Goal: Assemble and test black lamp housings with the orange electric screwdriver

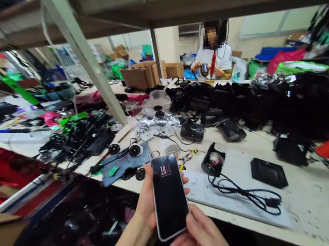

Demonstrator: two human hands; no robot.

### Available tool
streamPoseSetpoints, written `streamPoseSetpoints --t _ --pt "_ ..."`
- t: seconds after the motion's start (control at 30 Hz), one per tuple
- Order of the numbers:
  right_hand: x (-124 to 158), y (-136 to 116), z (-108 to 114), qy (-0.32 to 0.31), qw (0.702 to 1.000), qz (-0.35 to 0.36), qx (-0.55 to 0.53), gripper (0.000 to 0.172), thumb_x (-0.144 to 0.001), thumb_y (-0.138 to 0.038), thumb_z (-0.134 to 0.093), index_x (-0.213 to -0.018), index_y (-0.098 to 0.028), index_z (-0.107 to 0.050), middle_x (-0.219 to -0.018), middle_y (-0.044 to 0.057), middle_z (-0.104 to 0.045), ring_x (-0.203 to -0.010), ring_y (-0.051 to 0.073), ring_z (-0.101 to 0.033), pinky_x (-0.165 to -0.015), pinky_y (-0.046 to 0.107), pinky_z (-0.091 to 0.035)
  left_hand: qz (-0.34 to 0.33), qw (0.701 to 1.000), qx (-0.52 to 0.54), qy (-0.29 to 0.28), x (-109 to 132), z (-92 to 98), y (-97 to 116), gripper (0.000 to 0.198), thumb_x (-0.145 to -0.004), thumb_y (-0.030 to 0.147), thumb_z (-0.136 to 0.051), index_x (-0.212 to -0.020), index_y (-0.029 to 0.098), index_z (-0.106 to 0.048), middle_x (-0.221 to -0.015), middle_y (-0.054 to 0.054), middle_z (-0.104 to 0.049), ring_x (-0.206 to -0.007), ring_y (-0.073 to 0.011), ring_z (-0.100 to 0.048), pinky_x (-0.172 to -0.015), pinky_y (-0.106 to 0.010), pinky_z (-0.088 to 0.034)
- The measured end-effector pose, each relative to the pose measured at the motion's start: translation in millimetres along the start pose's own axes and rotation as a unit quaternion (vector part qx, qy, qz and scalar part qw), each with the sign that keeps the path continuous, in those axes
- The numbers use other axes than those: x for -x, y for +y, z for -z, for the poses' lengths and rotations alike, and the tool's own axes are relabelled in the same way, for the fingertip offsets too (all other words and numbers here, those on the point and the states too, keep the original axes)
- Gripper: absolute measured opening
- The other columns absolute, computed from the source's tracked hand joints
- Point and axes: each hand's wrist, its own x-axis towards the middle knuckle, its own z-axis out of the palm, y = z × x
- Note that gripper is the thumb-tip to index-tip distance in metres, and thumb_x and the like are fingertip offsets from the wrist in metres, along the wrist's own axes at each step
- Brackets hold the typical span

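A smartphone (pixel 169 197) with a dark screen showing the time stands upright in front of me at the bottom middle. My left hand (pixel 146 203) is wrapped round its left side and back, fingertips showing on the right edge. My right hand (pixel 201 234) cups the phone's lower right corner, its fingers curled under it. Both hands hover above the near edge of the white worktable (pixel 307 198).
Past the phone lie a black open housing (pixel 214 161) with a black cable (pixel 248 196), a flat black cover (pixel 268 172), round speaker parts (pixel 134 149) and a big heap of black parts (pixel 268 104). A slanted metal post (pixel 87 56) rises at left. Another person (pixel 213 59) sits across the table.
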Motion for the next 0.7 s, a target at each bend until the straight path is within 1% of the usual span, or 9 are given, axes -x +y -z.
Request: streamPoseSetpoints --t 0.03,0.07,0.1,0.13,0.23,0.33,0.5,0.7 --pt "-6.2 0.5 -3.3 -0.014 0.994 -0.040 -0.104 0.066 -0.088 -0.071 -0.043 -0.117 -0.012 -0.050 -0.081 0.009 -0.068 -0.066 0.019 -0.069 -0.059 0.028 -0.057 -0.006 1.000 -0.004 0.027 -2.5 -3.6 -0.8 0.086 -0.073 0.085 -0.034 -0.113 0.015 -0.065 -0.088 -0.011 -0.074 -0.075 -0.0232 -0.071 -0.073 -0.036 -0.056" --pt "-11.6 -0.1 -5.4 -0.016 0.986 -0.058 -0.157 0.068 -0.082 -0.073 -0.053 -0.111 -0.011 -0.050 -0.078 0.008 -0.067 -0.062 0.017 -0.068 -0.056 0.025 -0.056 -0.014 0.999 -0.008 0.050 -4.5 -6.8 -1.0 0.089 -0.073 0.086 -0.029 -0.111 0.015 -0.066 -0.086 -0.011 -0.074 -0.073 -0.0226 -0.070 -0.074 -0.036 -0.056" --pt "-15.9 -1.2 -6.8 -0.016 0.978 -0.070 -0.195 0.070 -0.076 -0.073 -0.061 -0.107 -0.011 -0.049 -0.077 0.007 -0.066 -0.060 0.016 -0.067 -0.055 0.022 -0.054 -0.015 0.998 -0.014 0.068 -6.1 -9.4 -0.8 0.091 -0.072 0.088 -0.026 -0.107 0.014 -0.066 -0.084 -0.011 -0.073 -0.072 -0.0227 -0.070 -0.073 -0.036 -0.056" --pt "-19.3 -2.5 -7.7 -0.012 0.977 -0.069 -0.201 0.069 -0.073 -0.071 -0.067 -0.103 -0.011 -0.049 -0.075 0.006 -0.065 -0.058 0.014 -0.066 -0.053 0.020 -0.052 -0.012 0.996 -0.021 0.082 -7.0 -11.4 -0.6 0.095 -0.070 0.089 -0.023 -0.103 0.013 -0.067 -0.083 -0.011 -0.073 -0.071 -0.0230 -0.070 -0.073 -0.037 -0.056" --pt "-24.6 -3.4 -10.2 0.017 0.981 -0.059 -0.185 0.065 -0.071 -0.067 -0.071 -0.097 -0.012 -0.048 -0.065 0.001 -0.062 -0.049 0.011 -0.061 -0.044 0.016 -0.047 0.000 0.993 -0.034 0.111 -7.4 -13.4 0.0 0.101 -0.064 0.094 -0.020 -0.095 0.011 -0.068 -0.082 -0.012 -0.073 -0.073 -0.0244 -0.069 -0.075 -0.038 -0.055" --pt "-26.2 0.0 -13.0 0.036 0.982 -0.067 -0.174 0.068 -0.066 -0.069 -0.072 -0.093 -0.013 -0.047 -0.058 -0.002 -0.058 -0.041 0.010 -0.056 -0.037 0.014 -0.041 0.004 0.992 -0.029 0.125 -6.3 -13.0 -0.8 0.104 -0.061 0.095 -0.019 -0.096 0.010 -0.068 -0.083 -0.012 -0.072 -0.075 -0.0256 -0.069 -0.077 -0.039 -0.055" --pt "-29.7 3.4 -15.4 0.057 0.985 -0.080 -0.144 0.073 -0.061 -0.076 -0.069 -0.091 -0.013 -0.046 -0.051 -0.004 -0.055 -0.035 0.008 -0.051 -0.033 0.012 -0.037 0.005 0.991 -0.028 0.131 -5.3 -13.8 -1.8 0.093 -0.075 0.086 -0.019 -0.097 0.009 -0.068 -0.086 -0.014 -0.072 -0.073 -0.0301 -0.070 -0.072 -0.044 -0.056" --pt "-35.1 9.5 -19.8 0.073 0.989 -0.068 -0.111 0.061 -0.070 -0.066 -0.068 -0.094 -0.014 -0.048 -0.049 -0.004 -0.054 -0.035 0.009 -0.051 -0.032 0.012 -0.036 -0.006 0.990 -0.029 0.139 -4.2 -11.5 1.6 0.090 -0.079 0.082 -0.021 -0.098 0.009 -0.069 -0.087 -0.014 -0.073 -0.070 -0.0313 -0.070 -0.069 -0.045 -0.056"
